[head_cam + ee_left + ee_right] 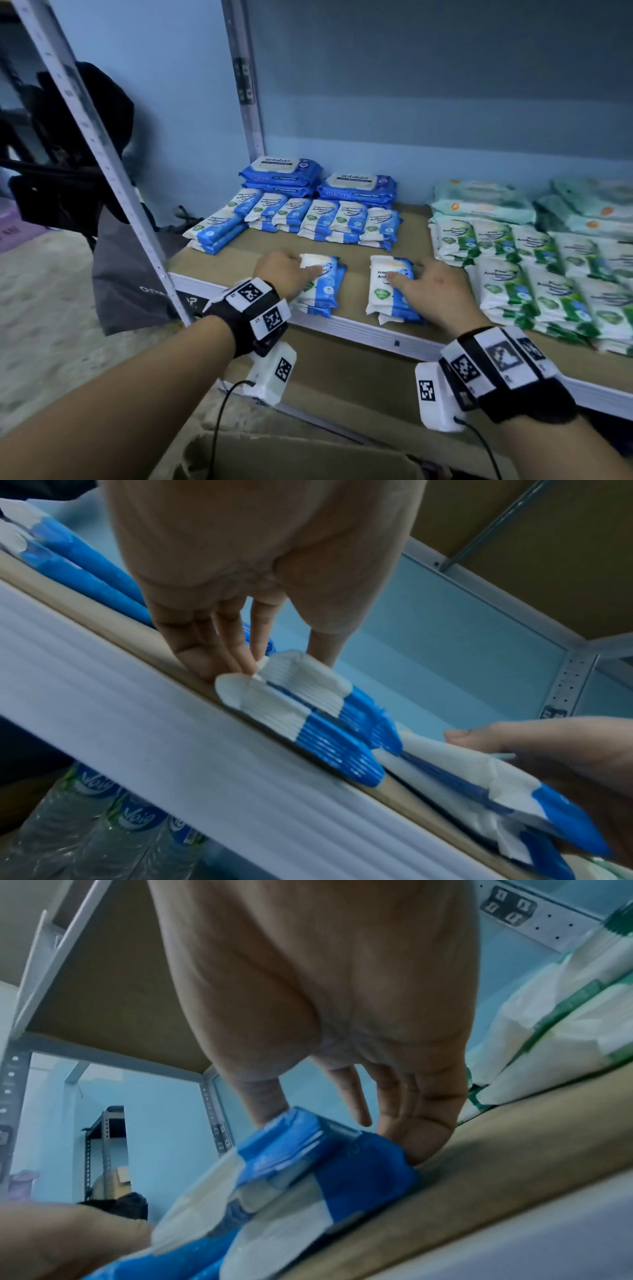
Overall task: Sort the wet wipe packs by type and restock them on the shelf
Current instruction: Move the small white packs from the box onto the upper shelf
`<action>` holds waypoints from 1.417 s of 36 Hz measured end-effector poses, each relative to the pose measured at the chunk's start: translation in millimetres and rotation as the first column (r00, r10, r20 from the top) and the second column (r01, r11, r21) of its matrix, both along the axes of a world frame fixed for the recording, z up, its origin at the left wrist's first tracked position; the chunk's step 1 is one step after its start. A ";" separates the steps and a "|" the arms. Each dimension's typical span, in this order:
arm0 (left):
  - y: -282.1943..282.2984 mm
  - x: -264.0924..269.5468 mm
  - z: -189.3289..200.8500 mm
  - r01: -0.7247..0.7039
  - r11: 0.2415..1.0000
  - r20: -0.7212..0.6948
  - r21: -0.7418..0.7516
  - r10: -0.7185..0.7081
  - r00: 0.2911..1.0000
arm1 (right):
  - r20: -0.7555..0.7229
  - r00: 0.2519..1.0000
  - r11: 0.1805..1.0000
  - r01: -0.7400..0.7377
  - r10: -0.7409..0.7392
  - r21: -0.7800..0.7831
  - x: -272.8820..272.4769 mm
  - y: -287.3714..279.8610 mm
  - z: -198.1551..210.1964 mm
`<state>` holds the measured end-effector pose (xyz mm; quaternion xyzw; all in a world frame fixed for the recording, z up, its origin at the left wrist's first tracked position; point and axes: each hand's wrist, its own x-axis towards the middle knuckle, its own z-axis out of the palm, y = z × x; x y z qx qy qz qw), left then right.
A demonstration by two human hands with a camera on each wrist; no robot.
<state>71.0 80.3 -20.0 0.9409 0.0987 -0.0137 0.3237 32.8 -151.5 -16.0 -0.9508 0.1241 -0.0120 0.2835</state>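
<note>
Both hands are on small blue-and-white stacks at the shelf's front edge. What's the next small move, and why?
Probably slide both stacks back toward the matching blue row. The left hand and right hand each grip a stack by the front lip, apart from that row.

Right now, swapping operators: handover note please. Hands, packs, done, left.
Left hand: grips the left blue-white stack at the shelf's front edge.
Right hand: grips the right blue-white stack beside it.
Done: the row of matching blue-white packs sits further back, antabax packs behind it, green packs to the right.
Left: probably slide both stacks back against the blue row. The cardboard box below is partly visible; contents cannot be seen.
</note>
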 end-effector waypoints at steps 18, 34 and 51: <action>13.6 1.4 -6.4 0.012 0.976 -0.020 -0.218 -0.017 1.000 | 0.051 0.997 0.977 -0.070 0.061 0.201 1.1 32.3 -5.4; 7.3 -34.6 11.9 0.262 0.965 0.223 -0.028 -0.249 0.942 | 0.272 0.940 0.973 -0.226 0.207 0.042 -32.7 44.6 3.3; 21.4 -42.2 1.7 0.496 0.758 0.179 0.423 -0.606 0.775 | 0.138 0.928 0.920 -0.305 0.345 -0.244 -41.7 59.3 -4.4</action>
